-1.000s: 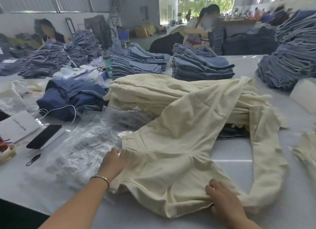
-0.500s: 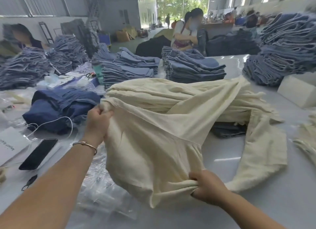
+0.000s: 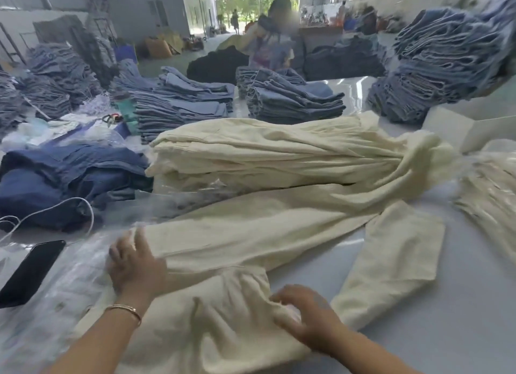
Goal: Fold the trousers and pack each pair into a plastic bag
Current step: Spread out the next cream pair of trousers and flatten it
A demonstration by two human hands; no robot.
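Observation:
A pair of cream trousers (image 3: 251, 234) lies spread on the white table (image 3: 460, 331), its legs running away to the right and one leg end doubled back. My left hand (image 3: 134, 264) rests flat on the cloth at the left edge of the waist. My right hand (image 3: 304, 317) presses on the near part of the waist, fingers spread; motion blur hides whether they pinch the cloth. A stack of clear plastic bags (image 3: 55, 290) lies under and left of the trousers. Behind, a pile of cream trousers (image 3: 265, 153) sits.
A black phone (image 3: 30, 270) with a white cable lies at the left. Dark blue trousers (image 3: 64, 178) are heaped behind it. Stacks of folded jeans (image 3: 293, 100) fill the far table; a tall stack (image 3: 446, 60) stands at the right. A white box (image 3: 460, 125) and a person are beyond.
Both hands had the trousers gripped and lifted; now the pair lies flat on the table, and both hands have come down onto the waist area.

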